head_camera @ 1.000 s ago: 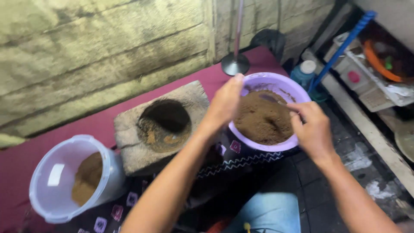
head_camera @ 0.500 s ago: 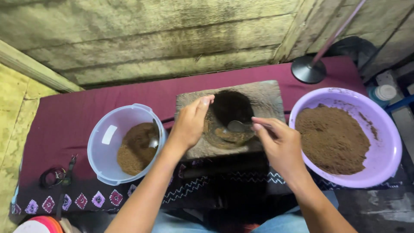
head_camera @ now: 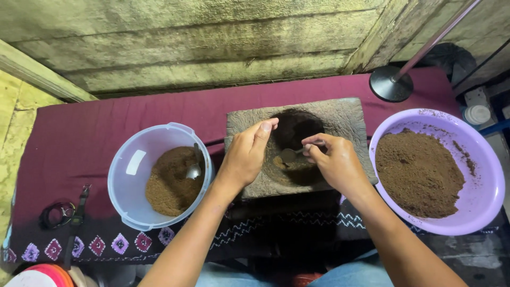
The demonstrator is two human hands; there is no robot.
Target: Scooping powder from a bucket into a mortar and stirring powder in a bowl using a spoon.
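**Spoon working in the stone mortar**

The right hand point(head_camera: 337, 165) pinches a metal spoon point(head_camera: 289, 155), its bowl inside the hollow of the stone mortar point(head_camera: 348, 119), mid-cloth. The left hand point(head_camera: 247, 154), fingers loosely curled, holds nothing and steadies the mortar's rim. Little powder lies inside; 2 bowls stand part-filled. The hollow's depth is shadowed.

No packages, labels, signs or screens visible.

left hand point(head_camera: 247, 154) flat, right hand point(head_camera: 334, 162) fingers pinched.
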